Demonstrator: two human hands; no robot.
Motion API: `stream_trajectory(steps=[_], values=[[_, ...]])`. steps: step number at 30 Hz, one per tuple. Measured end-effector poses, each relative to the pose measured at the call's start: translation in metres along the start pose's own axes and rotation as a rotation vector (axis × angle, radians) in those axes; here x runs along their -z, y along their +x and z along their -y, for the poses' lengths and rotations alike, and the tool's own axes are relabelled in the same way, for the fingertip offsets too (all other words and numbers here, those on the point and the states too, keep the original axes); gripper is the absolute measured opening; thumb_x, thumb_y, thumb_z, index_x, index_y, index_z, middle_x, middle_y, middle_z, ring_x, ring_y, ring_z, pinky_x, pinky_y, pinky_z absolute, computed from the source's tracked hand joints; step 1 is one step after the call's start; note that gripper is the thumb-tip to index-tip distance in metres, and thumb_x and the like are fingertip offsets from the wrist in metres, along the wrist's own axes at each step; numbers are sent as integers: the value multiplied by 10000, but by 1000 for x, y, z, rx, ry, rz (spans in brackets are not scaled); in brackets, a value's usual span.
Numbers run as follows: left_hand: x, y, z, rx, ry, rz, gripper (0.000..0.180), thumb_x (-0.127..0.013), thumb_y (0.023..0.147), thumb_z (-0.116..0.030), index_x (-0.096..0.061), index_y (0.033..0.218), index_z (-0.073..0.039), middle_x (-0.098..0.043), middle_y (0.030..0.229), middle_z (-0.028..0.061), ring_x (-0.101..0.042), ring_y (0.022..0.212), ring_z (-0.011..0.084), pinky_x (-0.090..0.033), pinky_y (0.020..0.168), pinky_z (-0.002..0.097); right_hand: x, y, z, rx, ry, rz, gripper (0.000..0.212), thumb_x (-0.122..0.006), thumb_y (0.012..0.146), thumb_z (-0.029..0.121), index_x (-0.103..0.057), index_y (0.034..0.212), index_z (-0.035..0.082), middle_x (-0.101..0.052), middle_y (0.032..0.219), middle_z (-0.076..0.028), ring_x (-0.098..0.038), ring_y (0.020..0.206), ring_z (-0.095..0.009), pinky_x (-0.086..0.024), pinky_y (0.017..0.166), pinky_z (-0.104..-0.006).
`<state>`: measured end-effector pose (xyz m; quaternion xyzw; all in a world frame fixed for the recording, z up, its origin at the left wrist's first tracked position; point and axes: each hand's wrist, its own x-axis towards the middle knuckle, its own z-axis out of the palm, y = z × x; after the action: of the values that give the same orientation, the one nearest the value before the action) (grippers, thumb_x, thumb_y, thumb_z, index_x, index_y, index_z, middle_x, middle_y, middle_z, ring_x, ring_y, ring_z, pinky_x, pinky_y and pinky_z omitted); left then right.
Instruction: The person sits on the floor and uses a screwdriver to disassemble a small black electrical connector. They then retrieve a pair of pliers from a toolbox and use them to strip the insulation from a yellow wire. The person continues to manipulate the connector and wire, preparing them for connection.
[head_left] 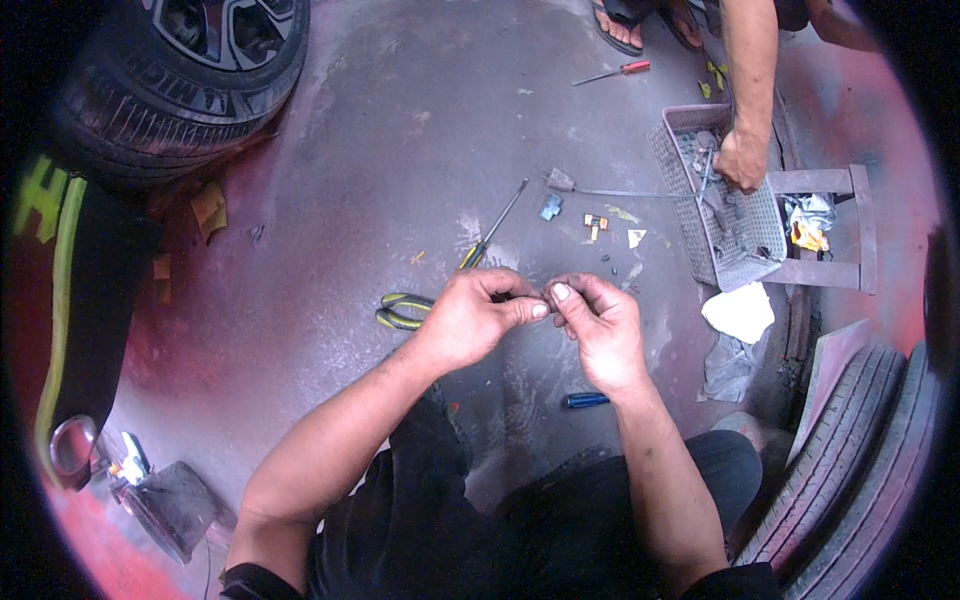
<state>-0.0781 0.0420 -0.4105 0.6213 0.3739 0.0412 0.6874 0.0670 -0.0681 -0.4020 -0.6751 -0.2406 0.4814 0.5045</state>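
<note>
My left hand [482, 315] and my right hand [603, 325] meet above the floor, thumbs and fingertips pinched together. Whatever lies between them is too small and covered to make out. Beside my left hand are pliers [397, 318] with yellow-green and black handles, partly hidden by it. A screwdriver [490, 230] with a yellow and black handle points away from that hand. Beyond my fingers lie a small blue piece [551, 207], a small orange piece [595, 224] and several tiny bits. A blue tool handle [585, 400] shows by my right wrist.
Another person's hand [742, 160] reaches into a grey plastic basket [668, 150] of parts at the right. A plug [559, 180] trails a thin cable toward it. A red-handled screwdriver [634, 68] lies farther off. Wheel [190, 110] stands far left; tyres [830, 450] stand near right.
</note>
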Motion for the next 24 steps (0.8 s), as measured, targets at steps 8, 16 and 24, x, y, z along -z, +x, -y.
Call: stream_trajectory(steps=[8, 16, 24], values=[[-1, 6, 10, -2, -201, -95, 202, -691, 914, -208, -701, 949, -9, -689, 847, 31, -609, 814, 108, -488, 756, 286, 5, 3, 0, -77, 114, -11, 204, -632, 965, 208, -668, 1009, 12, -633, 808, -14, -550, 715, -93, -439, 640, -240], [-6, 15, 25, 44, -558, -76, 209, -599, 971, -209, -602, 994, -1, -657, 923, 91, -647, 855, 194, -540, 848, 391, 0, 7, -22, -104, 311, -8, 193, -536, 1011, 194, -594, 1008, 10, -645, 862, -61, -555, 712, -122, -434, 639, -256], [-14, 0, 28, 197, -494, -151, 191, -536, 1006, -203, -533, 952, -20, -622, 792, 89, -641, 696, 193, -522, 616, 327, -23, 0, -34, -168, 304, -65, 190, -500, 1025, 175, -578, 1055, 4, -638, 810, -44, -567, 666, -98, -442, 612, -251]])
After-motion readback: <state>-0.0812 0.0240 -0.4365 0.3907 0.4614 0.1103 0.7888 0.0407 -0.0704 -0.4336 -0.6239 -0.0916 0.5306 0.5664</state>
